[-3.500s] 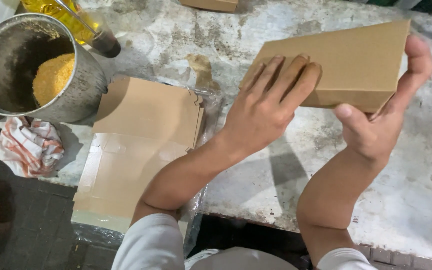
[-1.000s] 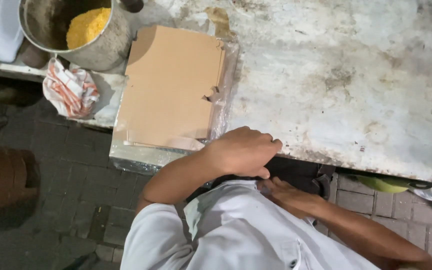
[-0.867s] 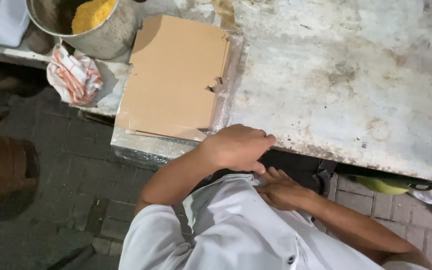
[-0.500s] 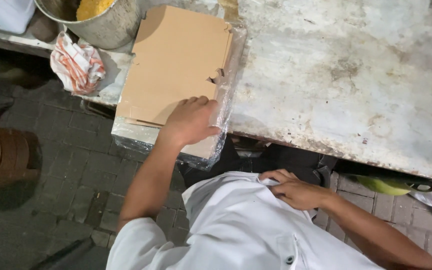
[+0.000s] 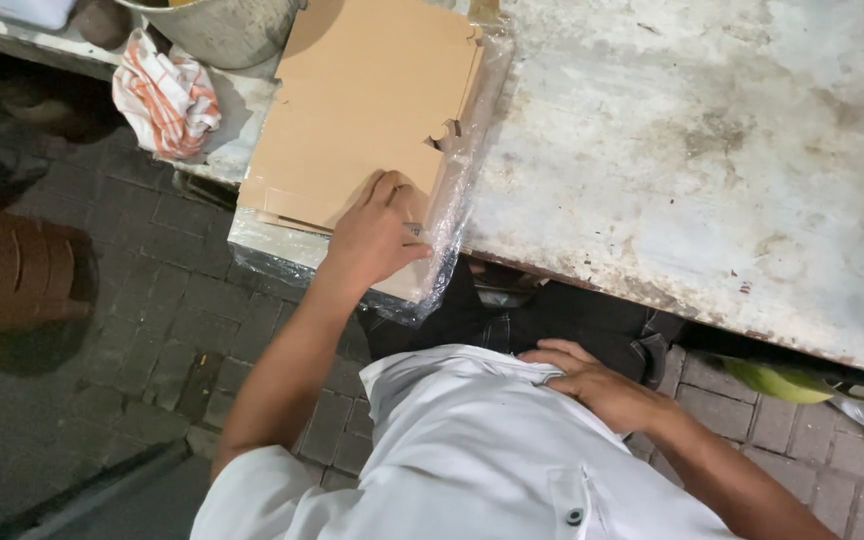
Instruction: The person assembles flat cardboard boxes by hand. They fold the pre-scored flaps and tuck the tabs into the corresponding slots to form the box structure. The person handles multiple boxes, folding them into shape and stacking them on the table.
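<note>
My left hand [image 5: 372,238] lies on the near edge of a stack of flat brown cardboard box blanks [image 5: 367,100], its fingers curled at the top sheet's corner. The stack sits in clear plastic wrap [image 5: 452,210] and juts over the worn metal table's [image 5: 712,150] edge. Whether the fingers pinch a sheet is unclear. My right hand [image 5: 597,383] rests flat against my white shirt at the waist and holds nothing.
A metal pot [image 5: 217,30] stands at the table's far left, with a crumpled orange-and-white cloth [image 5: 167,95] beside it. Brick paving lies below, with a brown round object [image 5: 12,275] at the left and a green thing [image 5: 777,380] under the table.
The brown box that both hands held is gone from view. My left hand slid from the table's edge left onto the cardboard stack. My right hand dropped to my waist.
</note>
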